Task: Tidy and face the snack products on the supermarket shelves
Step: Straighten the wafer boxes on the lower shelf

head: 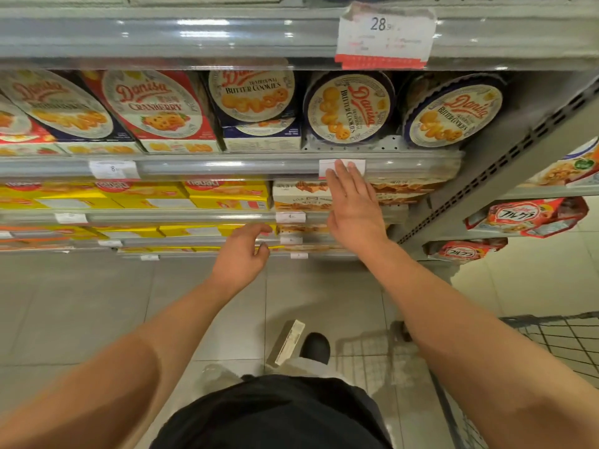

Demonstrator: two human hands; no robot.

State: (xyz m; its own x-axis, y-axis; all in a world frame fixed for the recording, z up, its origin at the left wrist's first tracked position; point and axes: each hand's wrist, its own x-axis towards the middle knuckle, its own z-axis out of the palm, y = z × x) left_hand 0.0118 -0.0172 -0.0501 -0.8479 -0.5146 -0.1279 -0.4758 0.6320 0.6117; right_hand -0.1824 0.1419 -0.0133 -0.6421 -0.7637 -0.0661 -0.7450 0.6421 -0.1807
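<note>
Round Danisa butter cookie tins [350, 106] stand on edge at the right of the upper shelf, one turned sideways, another [453, 111] tilted. Left of them are a blue butter cookie box [256, 102] and a red cranberry box [155, 108]. My right hand [351, 202] reaches up with straight fingers, its tips over the white price label [356, 165] on the shelf rail, holding nothing. My left hand [243, 251] hovers lower with loosely curled fingers in front of the yellow boxes [227, 192], holding nothing.
Beige biscuit boxes [301, 196] lie under my right hand. Red cereal bags [531, 215] fill the neighbouring bay on the right. A small box [288, 341] stands on the tiled floor by my shoe. A wire trolley [557, 338] is at lower right.
</note>
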